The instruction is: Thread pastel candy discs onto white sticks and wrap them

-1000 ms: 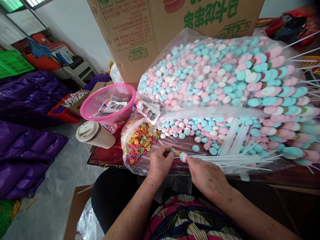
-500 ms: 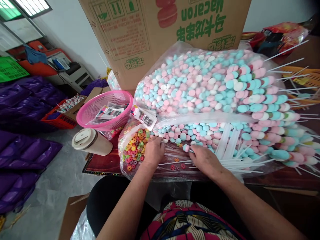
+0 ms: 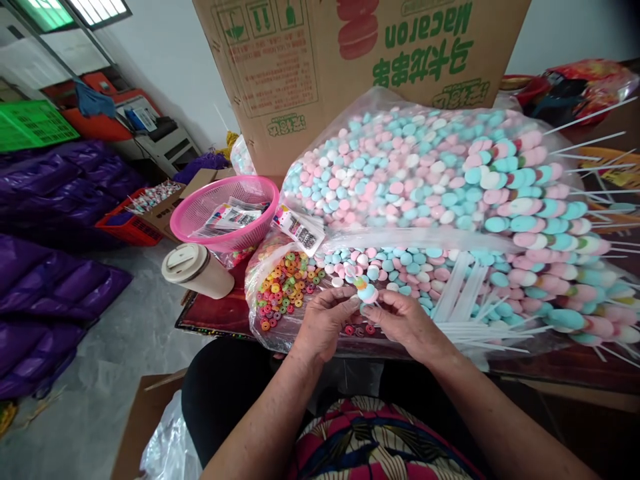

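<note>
While I watch from the head camera, the biggest thing ahead is the carton (image 3: 360, 67), standing upside down at the back of the worktop (image 3: 215, 313). Against it leans a big clear bag (image 3: 400, 167) of pink, blue and white candy discs, with finished skewers (image 3: 550, 227) stacked at the right, their sticks pointing out to the right. Below that lies a loose spread of discs (image 3: 400, 263) and a bundle of white sticks (image 3: 480, 327) running left to right. Further left sit a smaller bag of coloured rings (image 3: 283, 290), a pink basket (image 3: 225, 213) with labels in it, and a lidded cup (image 3: 197, 270) on its side.

Both hands meet just in front of the loose discs. I judge the step in hand to be threading: the right hand (image 3: 405, 323) is closed in a pinch on a stick at its tip end, where a blue disc (image 3: 369, 292) sits with a small coloured piece above it. The left hand (image 3: 325, 320) is curled, its fingertips touching that same tip, though I cannot tell whether it grips the disc or only steadies it. The stick itself is mostly hidden by the right hand; its loaded end points up and away from me, so its long axis seems to run roughly from my lap toward the bag. The next move, as I judge it, calls for a steady stick and a disc centred on its point.
</note>
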Motion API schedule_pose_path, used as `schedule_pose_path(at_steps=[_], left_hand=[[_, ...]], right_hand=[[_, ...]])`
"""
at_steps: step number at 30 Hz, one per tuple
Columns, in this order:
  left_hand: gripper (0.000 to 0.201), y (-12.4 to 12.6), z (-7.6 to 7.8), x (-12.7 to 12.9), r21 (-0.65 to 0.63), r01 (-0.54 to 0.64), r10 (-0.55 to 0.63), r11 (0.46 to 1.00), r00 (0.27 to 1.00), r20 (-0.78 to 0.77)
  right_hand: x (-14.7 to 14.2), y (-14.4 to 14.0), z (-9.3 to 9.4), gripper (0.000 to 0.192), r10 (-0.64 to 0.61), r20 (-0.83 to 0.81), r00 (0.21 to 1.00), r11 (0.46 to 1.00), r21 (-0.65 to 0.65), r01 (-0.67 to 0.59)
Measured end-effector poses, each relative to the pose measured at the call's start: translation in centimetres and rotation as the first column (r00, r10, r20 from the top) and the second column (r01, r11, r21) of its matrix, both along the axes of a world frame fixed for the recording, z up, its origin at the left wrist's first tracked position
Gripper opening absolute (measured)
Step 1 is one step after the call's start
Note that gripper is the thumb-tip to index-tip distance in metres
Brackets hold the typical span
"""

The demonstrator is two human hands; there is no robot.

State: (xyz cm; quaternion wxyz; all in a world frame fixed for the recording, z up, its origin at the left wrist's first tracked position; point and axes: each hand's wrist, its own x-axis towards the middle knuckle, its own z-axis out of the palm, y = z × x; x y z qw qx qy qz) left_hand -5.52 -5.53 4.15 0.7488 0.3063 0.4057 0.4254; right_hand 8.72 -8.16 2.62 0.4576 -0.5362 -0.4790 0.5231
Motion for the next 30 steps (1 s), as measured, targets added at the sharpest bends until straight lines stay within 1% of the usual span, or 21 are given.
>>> schedule_pose_path(at_steps=[2, 4, 5, 7, 8, 9, 11, 14, 16, 17, 19, 20, 22, 24, 25, 27, 29, 30], left_hand=[[0.022, -0.3, -0.3, 0.1, 0.076, -0.057, 0.061, 0.995, 0.997, -0.047], [0.019, -0.6, -0.7, 0.3, 0.224, -0.090, 0.123, 0.970, 0.983, -0.138], [0.018, -0.8, -0.9, 0.4, 0.317, -0.094, 0.162, 0.944, 0.967, -0.197], [0.016, -1.0, -1.4, 0.5, 0.471, -0.086, 0.250, 0.878, 0.922, -0.297], [0.016, -1.0, -1.6, 0.4, 0.520, -0.080, 0.286, 0.851, 0.899, -0.331], [0.016, -1.1, -1.8, 0.4, 0.545, -0.072, 0.306, 0.835, 0.884, -0.353], [0.017, -1.1, -2.0, 0.1, 0.565, -0.035, 0.299, 0.824, 0.874, -0.383], [0.025, -1.1, -2.2, -0.1, 0.608, 0.057, 0.266, 0.792, 0.864, -0.428], [0.031, -1.1, -2.3, -0.1, 0.602, 0.080, 0.231, 0.794, 0.877, -0.422], [0.032, -1.0, -2.3, -0.1, 0.580, 0.071, 0.211, 0.811, 0.890, -0.404], [0.031, -0.8, -2.3, -0.1, 0.506, 0.028, 0.177, 0.862, 0.919, -0.353], [0.029, -0.7, -2.1, -0.1, 0.464, 0.006, 0.166, 0.886, 0.930, -0.329], [0.027, -0.7, -1.6, -0.2, 0.398, -0.018, 0.152, 0.917, 0.940, -0.307], [0.023, -0.8, -1.1, -0.1, 0.378, -0.003, 0.132, 0.926, 0.940, -0.315], [0.022, -0.9, -0.8, -0.1, 0.379, 0.014, 0.115, 0.925, 0.942, -0.316], [0.023, -1.0, -0.6, 0.1, 0.384, 0.038, 0.083, 0.923, 0.953, -0.293], [0.025, -1.0, -0.7, 0.2, 0.368, 0.025, 0.079, 0.930, 0.961, -0.264], [0.026, -0.9, -0.8, 0.2, 0.347, 0.004, 0.090, 0.938, 0.963, -0.253]], right_hand=[[0.1, 0.0, 0.3, 0.027, -0.109, 0.019, 0.994, 0.994, -0.023, 0.110], [-0.2, 0.0, 0.7, 0.031, -0.226, -0.026, 0.974, 0.974, -0.037, 0.225], [-0.5, 0.0, 0.8, 0.034, -0.252, -0.073, 0.965, 0.967, -0.069, 0.247], [-1.0, -0.1, 1.2, 0.039, -0.247, -0.191, 0.950, 0.962, -0.166, 0.217], [-1.3, -0.3, 1.4, 0.040, -0.230, -0.250, 0.940, 0.961, -0.212, 0.179], [-1.5, -0.4, 1.6, 0.041, -0.207, -0.302, 0.931, 0.960, -0.244, 0.135], [-1.8, -0.7, 1.9, 0.040, -0.172, -0.376, 0.911, 0.961, -0.267, 0.071], [-1.9, -0.8, 1.9, 0.040, -0.182, -0.426, 0.886, 0.960, -0.271, 0.067], [-1.8, -0.8, 1.7, 0.039, -0.194, -0.427, 0.883, 0.960, -0.269, 0.081], [-1.7, -0.8, 1.6, 0.038, -0.181, -0.424, 0.887, 0.961, -0.270, 0.067], [-1.6, -0.8, 1.5, 0.036, -0.131, -0.401, 0.907, 0.962, -0.271, 0.020], [-1.5, -0.8, 1.4, 0.036, -0.126, -0.372, 0.920, 0.964, -0.264, 0.026], [-1.3, -0.8, 1.3, 0.037, -0.156, -0.291, 0.944, 0.970, -0.225, 0.091], [-1.4, -0.6, 0.9, 0.036, -0.199, -0.227, 0.953, 0.971, -0.177, 0.161], [-1.5, -0.5, 0.8, 0.036, -0.206, -0.216, 0.954, 0.971, -0.165, 0.173], [-1.7, -0.2, 0.5, 0.036, -0.203, -0.229, 0.952, 0.971, -0.174, 0.165], [-1.8, -0.2, 0.5, 0.037, -0.201, -0.230, 0.952, 0.968, -0.194, 0.158], [-1.7, -0.4, 0.7, 0.037, -0.189, -0.206, 0.960, 0.970, -0.192, 0.150]])
